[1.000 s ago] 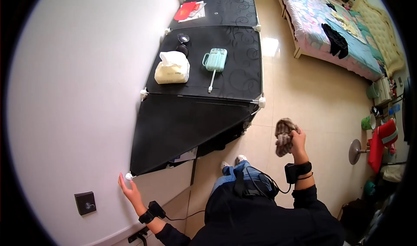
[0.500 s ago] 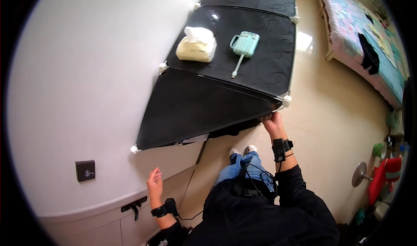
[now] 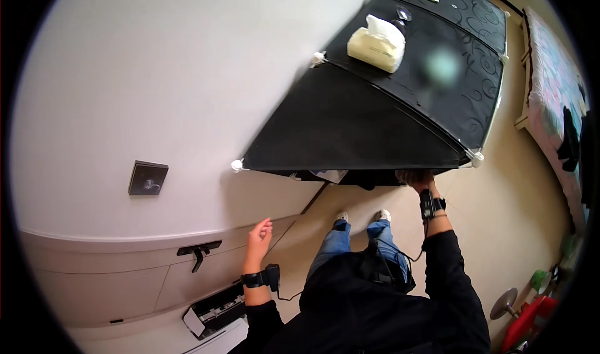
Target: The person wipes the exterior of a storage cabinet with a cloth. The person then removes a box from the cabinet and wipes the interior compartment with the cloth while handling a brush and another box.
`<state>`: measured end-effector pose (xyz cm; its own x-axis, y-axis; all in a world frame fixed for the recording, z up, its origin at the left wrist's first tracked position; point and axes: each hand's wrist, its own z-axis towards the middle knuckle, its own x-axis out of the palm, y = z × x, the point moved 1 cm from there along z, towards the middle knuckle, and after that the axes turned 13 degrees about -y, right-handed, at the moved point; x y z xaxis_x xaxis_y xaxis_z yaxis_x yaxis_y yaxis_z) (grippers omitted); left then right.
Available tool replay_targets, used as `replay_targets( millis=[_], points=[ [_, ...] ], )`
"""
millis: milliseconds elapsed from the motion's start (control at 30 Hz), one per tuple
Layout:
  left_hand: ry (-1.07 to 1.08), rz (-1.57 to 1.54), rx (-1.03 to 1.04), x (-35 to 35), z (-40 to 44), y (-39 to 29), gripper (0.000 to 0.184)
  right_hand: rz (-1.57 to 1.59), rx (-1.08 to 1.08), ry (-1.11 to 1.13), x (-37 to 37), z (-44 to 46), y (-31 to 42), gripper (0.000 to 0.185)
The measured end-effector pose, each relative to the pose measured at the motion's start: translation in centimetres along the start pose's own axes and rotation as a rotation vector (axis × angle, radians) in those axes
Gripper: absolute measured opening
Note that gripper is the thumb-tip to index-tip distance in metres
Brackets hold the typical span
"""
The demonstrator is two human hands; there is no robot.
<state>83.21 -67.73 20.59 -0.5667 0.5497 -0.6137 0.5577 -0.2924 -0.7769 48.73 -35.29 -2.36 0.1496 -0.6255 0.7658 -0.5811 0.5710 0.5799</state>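
Note:
My right hand (image 3: 423, 180) reaches in at the front edge of a black fabric-covered rack (image 3: 350, 123). Its fingers go into shadow beneath that edge, so what they touch or hold is hidden. Near the door handle, my left hand (image 3: 259, 236) hangs in the air, fingers loosely bent and nothing in them. On top of the rack sit a pack of tissues (image 3: 376, 46) and a mint-green object (image 3: 442, 66), now only a blur. A pale paper-like item (image 3: 330, 176) shows under the front edge.
White corner joints (image 3: 477, 159) stick out from the rack. At left are a wall switch (image 3: 149, 178) and a black door handle (image 3: 199, 251). A bed (image 3: 553, 91) stands to the right. Red items (image 3: 528, 323) and a round metal disc (image 3: 504, 303) lie at lower right.
The view has swung, so the rack appears further right. My right hand has gone deeper under the front edge. My left hand stays free. The mint-green object has become blurred.

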Motion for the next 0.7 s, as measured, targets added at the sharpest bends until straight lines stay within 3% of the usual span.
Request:
replay_targets(
  millis=[67,267,367,467,533,567,700],
  points=[
    [0.027,-0.042,0.014,0.5,1.4,0.5,0.032,0.482,0.282,-0.64,3.5,-3.3,0.2,0.034],
    [0.119,-0.161,0.289,4.4,7.0,-1.0,0.049,0.421,0.296,-0.656,6.1,-12.4,-2.9,0.028],
    [0.034,-0.14,0.501,7.0,9.6,-3.4,0.063,0.44,0.281,-0.656,10.5,-15.9,-3.1,0.031],
    [-0.054,-0.047,0.634,8.9,11.0,-5.6,0.068,0.36,0.2,-0.663,13.4,-17.6,-3.2,0.033],
    [-0.129,0.238,0.889,10.1,11.9,-6.8,0.07,0.373,0.118,-0.712,15.3,-18.3,-3.1,0.037],
    [-0.095,0.36,0.919,11.0,12.5,-6.5,0.077,0.416,0.037,-0.734,16.7,-18.9,-3.0,0.037],
    [0.022,0.281,0.926,13.6,13.3,-8.0,0.076,0.468,-0.145,-0.708,19.0,-21.7,-3.7,0.038]
  ],
)
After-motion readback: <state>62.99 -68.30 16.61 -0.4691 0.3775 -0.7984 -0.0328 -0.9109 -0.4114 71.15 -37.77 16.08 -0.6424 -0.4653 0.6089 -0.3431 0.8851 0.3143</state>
